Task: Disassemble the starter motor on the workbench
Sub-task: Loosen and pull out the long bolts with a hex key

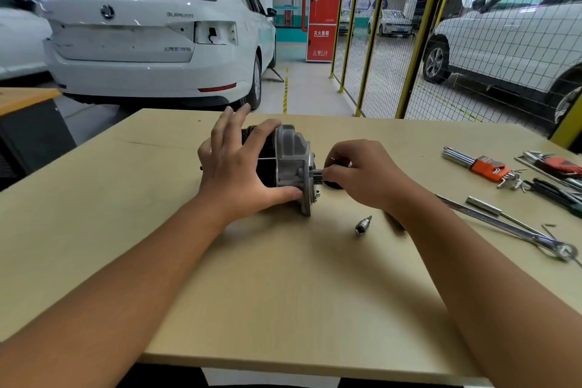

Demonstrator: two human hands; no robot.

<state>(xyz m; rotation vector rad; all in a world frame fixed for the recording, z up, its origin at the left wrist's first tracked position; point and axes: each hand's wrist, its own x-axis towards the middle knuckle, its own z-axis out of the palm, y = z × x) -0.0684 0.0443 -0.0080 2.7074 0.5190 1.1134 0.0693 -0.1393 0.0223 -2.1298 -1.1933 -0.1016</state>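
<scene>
Grey metal motor (pixel 288 167) lies on its side in the middle of the bench (pixel 283 277), so I can reach its end. My left hand (pixel 234 167) grips it with thumb and one finger, the other fingers spread wide, to keep it from rolling. My right hand (pixel 362 176) pinches the little shaft (pixel 316 172) sticking out
</scene>
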